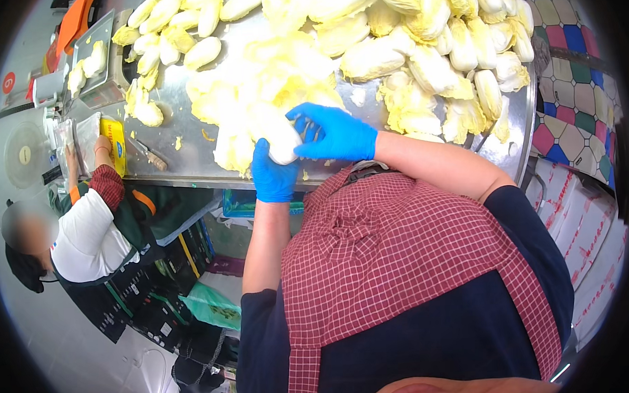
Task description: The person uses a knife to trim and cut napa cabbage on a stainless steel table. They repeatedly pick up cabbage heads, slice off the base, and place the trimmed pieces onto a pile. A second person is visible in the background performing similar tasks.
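Note:
A napa cabbage [277,134], pale and overexposed, is tilted above the near part of the steel table, its white base towards me. My left hand [275,174], in a blue glove, grips it from the near left side with the thumb up along it. Close against its right side is my right hand [338,133], also blue-gloved, with curved fingers spread apart and nothing seen between them. Loose yellow cabbage leaves [289,75] lie heaped just beyond both hands; glare washes out much of the pile.
Many napa cabbages [374,59] cover the right and far table. Smaller trimmed cabbages [203,52] sit at the left, near a scale [105,81]. A knife [148,153] lies near the table's front edge [189,181]. At left, a co-worker [89,230] handles plastic bags [81,145].

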The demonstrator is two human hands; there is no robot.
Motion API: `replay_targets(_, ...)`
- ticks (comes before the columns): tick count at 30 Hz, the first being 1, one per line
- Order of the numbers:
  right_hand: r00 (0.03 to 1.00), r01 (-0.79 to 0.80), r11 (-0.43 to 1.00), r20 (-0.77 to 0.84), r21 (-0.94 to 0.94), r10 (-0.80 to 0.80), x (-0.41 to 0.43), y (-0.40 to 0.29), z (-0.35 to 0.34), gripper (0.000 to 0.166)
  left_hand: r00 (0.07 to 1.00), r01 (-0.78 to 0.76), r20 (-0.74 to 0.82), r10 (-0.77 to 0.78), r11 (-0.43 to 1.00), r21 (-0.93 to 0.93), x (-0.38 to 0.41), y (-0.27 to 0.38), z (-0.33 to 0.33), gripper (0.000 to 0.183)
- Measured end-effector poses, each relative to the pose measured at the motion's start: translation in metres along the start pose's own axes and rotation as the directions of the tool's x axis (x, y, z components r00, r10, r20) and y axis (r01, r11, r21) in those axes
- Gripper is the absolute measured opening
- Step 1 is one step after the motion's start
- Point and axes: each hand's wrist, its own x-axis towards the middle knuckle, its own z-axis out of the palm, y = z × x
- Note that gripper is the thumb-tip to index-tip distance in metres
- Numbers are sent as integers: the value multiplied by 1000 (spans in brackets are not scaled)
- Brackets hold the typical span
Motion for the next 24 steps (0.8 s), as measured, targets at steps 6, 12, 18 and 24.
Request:
replay_targets(6,999,-34,991,-1,128,34,-1,7,5,62,986,-146,123,110,930,337,-1,-3,4,71)
replay_targets(12,997,-73,997,-34,34,75,0,5,5,57,978,-205,132,161,848,488,4,-7,-4,80)
replay_targets(18,993,-108,993,-32,44,110,-2,4,6,54,983,-156,152,99,886,436,1,-5,-6,77)
replay_targets(24,991,-130,990,-9,52,130,1,12,6,55,984,-164,149,101,845,508,0,-4,-1,82)
